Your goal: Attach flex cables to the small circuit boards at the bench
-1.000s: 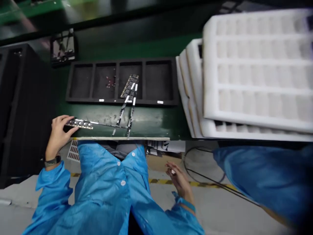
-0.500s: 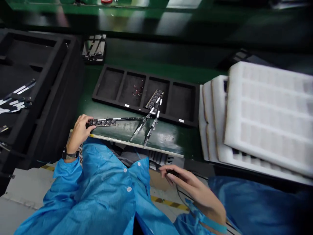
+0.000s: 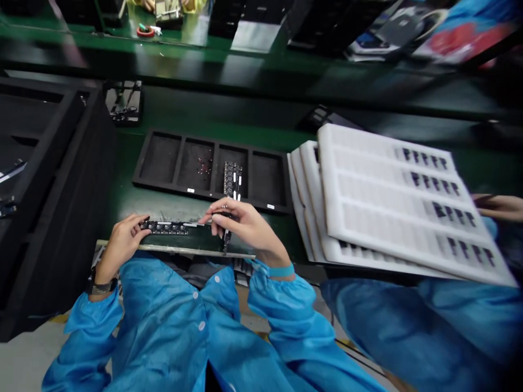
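At the left of the green bench's front edge, my left hand (image 3: 122,238) grips the left end of a dark circuit board strip (image 3: 168,227) between thumb and fingers. A thin strip with white labels runs right from that board toward my right hand (image 3: 237,222). The fingers of my right hand are pinched around something small and dark that I cannot make out. Beyond them, more circuit boards (image 3: 232,177) with white-labelled strips lie partly in a black compartment tray (image 3: 180,188). My right hand covers part of these strips.
Tiny loose parts (image 3: 204,166) lie in the tray's second compartment. White foam trays (image 3: 368,218) are stacked at the right, the top one holding several dark pieces. Tall black foam trays (image 3: 61,218) stand left. Another person's hand (image 3: 500,207) is at the far right.
My right hand has moved up and left from below the bench edge to the strip's right end. My left hand still holds the circuit board. The view has shifted, showing another person's hand.
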A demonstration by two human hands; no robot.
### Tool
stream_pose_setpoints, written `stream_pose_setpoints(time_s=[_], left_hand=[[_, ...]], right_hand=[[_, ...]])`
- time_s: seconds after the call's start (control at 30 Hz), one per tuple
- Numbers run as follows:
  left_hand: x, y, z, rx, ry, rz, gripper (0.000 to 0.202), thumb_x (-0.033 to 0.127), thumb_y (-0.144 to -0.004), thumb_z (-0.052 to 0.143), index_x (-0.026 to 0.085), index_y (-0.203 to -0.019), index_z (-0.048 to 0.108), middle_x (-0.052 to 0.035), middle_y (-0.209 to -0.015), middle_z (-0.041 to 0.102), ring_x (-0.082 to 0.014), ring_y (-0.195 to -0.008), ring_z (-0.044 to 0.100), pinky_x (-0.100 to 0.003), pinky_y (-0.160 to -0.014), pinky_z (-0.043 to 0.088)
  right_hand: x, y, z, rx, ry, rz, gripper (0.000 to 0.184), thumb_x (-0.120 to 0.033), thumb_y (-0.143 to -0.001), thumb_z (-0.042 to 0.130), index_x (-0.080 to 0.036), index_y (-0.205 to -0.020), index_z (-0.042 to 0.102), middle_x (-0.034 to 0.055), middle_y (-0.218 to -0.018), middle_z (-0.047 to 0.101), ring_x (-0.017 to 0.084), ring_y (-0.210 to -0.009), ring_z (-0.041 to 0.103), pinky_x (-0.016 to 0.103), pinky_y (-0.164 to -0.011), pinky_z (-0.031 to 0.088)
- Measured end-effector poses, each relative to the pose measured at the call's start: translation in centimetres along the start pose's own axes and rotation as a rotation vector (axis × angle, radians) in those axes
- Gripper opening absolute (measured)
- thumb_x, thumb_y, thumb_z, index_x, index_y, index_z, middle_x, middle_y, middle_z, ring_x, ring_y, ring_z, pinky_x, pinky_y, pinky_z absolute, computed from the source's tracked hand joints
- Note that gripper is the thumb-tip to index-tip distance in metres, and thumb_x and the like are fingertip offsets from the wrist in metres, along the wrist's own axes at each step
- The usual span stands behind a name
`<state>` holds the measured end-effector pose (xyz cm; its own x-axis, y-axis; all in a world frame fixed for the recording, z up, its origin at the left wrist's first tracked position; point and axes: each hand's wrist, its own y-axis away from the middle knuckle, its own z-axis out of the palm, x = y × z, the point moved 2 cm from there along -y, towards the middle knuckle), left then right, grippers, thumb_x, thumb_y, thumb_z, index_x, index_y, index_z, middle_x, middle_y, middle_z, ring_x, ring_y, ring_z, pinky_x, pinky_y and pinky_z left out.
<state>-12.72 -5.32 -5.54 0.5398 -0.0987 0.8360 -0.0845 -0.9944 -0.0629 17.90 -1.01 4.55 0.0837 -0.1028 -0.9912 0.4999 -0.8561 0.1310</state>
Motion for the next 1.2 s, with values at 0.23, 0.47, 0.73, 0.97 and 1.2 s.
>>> stream_pose_setpoints(time_s=[0.23, 0.47, 0.73, 0.97, 1.2], left_hand=[[-0.2, -0.7, -0.1, 0.055, -0.163, -0.002, 0.009, 0.026, -0.090, 0.074, 0.021, -0.094, 0.068, -0.0027, -0.085, 0.066, -0.0226, -0.079, 0.063, -0.035, -0.077, 0.050], [-0.2, -2.4, 0.4, -0.016, -0.211, 0.138, 0.014, 0.025, -0.095, 0.070, 0.022, -0.090, 0.057, -0.0043, -0.093, 0.063, -0.0256, -0.091, 0.060, -0.037, -0.082, 0.048], [0.1, -1.8, 0.8, 0.045, -0.120, 0.141, 0.018, 0.032, -0.098, 0.067, 0.022, -0.084, 0.060, -0.0048, -0.086, 0.066, -0.0245, -0.087, 0.060, -0.037, -0.083, 0.049], [3.6, -2.4, -1.7, 0.161, 0.233, -0.025, 0.017, 0.034, -0.088, 0.077, 0.019, -0.082, 0.072, -0.0057, -0.092, 0.075, -0.0210, -0.086, 0.069, -0.032, -0.078, 0.056], [10.1, -4.4, -5.1, -0.135, 0.277, 0.031, 0.028, 0.033, -0.086, 0.081, 0.023, -0.112, 0.085, -0.0041, -0.088, 0.074, -0.0186, -0.078, 0.068, -0.030, -0.070, 0.055]], right_hand=[[0.0, -5.2, -2.7, -0.013, 0.086, -0.046, 0.039, -0.054, -0.093, 0.080, -0.018, -0.102, 0.069, 0.0100, -0.101, 0.081, 0.015, -0.070, 0.069, 0.028, -0.060, 0.056], [1.7, -9.4, -3.5, 0.015, 0.101, -0.077, 0.045, -0.060, -0.086, 0.082, -0.017, -0.088, 0.070, 0.0032, -0.077, 0.073, 0.010, -0.055, 0.055, 0.024, -0.051, 0.043], [2.2, -9.5, -3.9, 0.060, 0.137, -0.106, 0.041, -0.058, -0.087, 0.080, -0.018, -0.091, 0.073, 0.0010, -0.072, 0.070, 0.009, -0.053, 0.047, 0.025, -0.049, 0.036], [1.7, -8.7, -5.1, 0.112, 0.150, -0.136, 0.040, -0.057, -0.090, 0.078, -0.018, -0.092, 0.075, 0.0020, -0.074, 0.070, 0.010, -0.055, 0.047, 0.026, -0.052, 0.038], [1.1, -8.0, -7.2, 0.220, 0.114, -0.152, 0.036, -0.053, -0.085, 0.084, -0.018, -0.085, 0.075, 0.0016, -0.072, 0.070, 0.010, -0.054, 0.046, 0.026, -0.051, 0.035]])
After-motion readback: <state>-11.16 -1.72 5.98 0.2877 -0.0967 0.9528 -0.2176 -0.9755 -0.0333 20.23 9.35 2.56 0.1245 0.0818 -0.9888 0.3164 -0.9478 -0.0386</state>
